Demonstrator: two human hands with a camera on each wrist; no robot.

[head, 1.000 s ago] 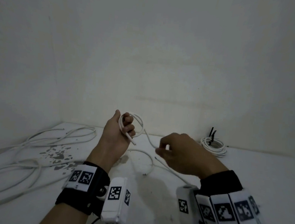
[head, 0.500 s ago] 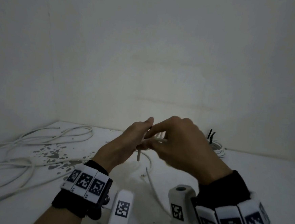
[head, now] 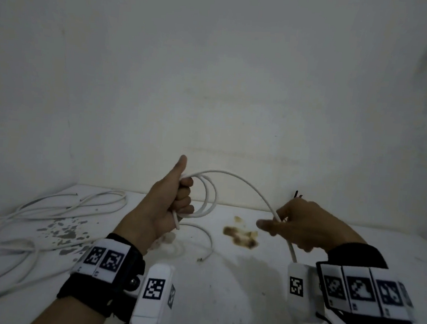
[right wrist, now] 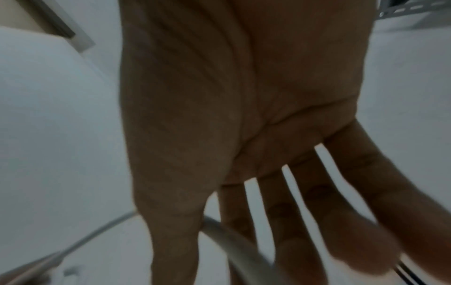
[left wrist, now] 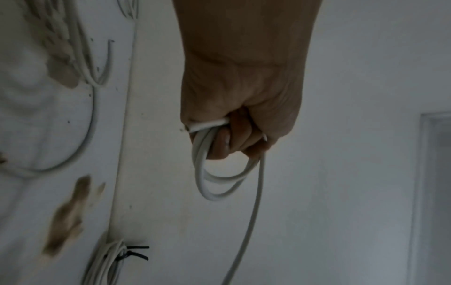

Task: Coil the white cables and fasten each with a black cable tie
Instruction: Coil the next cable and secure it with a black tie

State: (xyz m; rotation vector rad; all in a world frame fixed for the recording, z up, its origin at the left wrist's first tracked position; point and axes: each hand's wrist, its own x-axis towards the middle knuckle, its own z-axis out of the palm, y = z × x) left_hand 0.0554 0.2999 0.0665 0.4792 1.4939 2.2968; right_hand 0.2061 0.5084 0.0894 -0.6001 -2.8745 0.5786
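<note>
White cable: several loops gripped in left hand, thumb up, above the table; free run arcs to right hand, fingers nearly straight, cable between thumb and forefinger. Coil, black tie: at wall. Loose cables: table's left. Wristbands: square coded markers, no readable writing.

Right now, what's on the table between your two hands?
In the head view, a brown stain on the table; above it, white cable arches from left hand to right hand.
</note>
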